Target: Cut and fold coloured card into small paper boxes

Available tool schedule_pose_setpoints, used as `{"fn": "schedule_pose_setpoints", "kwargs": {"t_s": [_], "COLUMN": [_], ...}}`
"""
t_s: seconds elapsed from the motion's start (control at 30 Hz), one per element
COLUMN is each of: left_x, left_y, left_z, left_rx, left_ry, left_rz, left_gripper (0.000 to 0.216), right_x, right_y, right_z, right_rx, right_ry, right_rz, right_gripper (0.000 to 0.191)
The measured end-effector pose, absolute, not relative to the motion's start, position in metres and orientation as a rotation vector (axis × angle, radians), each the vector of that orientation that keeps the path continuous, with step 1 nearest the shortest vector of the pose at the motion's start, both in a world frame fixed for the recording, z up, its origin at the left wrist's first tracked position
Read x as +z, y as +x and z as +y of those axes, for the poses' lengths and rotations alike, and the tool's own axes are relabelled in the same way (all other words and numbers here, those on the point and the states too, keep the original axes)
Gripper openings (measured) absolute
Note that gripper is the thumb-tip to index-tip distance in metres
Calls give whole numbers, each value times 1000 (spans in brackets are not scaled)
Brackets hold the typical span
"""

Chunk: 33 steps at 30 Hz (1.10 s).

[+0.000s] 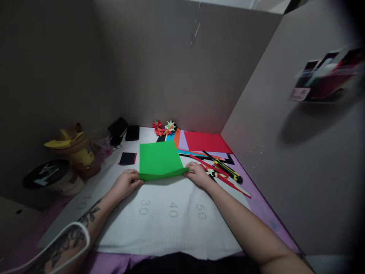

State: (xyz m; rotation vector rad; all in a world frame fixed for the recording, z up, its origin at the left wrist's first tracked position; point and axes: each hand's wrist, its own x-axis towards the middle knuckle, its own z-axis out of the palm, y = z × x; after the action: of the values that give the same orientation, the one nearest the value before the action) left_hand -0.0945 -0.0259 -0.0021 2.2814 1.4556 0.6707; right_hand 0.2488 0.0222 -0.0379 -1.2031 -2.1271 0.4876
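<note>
Pinching green paper sheet by near corners, left hand and right hand; facing wide numbered mat bodyward; bordering red strips, utility knife rightward.

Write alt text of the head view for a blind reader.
A person's left hand and right hand hold the near corners of a green paper sheet, its near edge turned up. Paper stars sit behind it; a yellow-and-black tool lies to the right.

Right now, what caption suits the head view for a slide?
Left hand and right hand hold the turned-up near edge of a green sheet, colorful stars beyond it.
</note>
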Motion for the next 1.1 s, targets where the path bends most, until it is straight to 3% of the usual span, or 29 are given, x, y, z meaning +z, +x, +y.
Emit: {"fn": "schedule_pose_setpoints", "kwargs": {"t_s": [0.2,0.47,0.87,1.0,1.1], "left_x": [-4,-7,-4,-7,-9], "left_y": [-87,-82,-84,-93,-100], "left_z": [-27,-22,-24,-23,-24], "left_rx": [668,596,606,749,783], "left_ry": [2139,2026,1996,2064,2107], "left_rz": [1722,1938,1887,1697,1499], "left_gripper": [44,33,25,27,23], "right_x": [-35,-30,-32,-35,-39], "right_y": [233,222,226,236,246], "right_z": [21,22,24,23,20], "right_rx": [293,214,342,500,702], "right_ry": [-1527,-1747,-1737,-1489,-1251], "right_rz": [-2059,-2017,-1973,-1983,-1964], "right_gripper": [25,24,20,6,10]}}
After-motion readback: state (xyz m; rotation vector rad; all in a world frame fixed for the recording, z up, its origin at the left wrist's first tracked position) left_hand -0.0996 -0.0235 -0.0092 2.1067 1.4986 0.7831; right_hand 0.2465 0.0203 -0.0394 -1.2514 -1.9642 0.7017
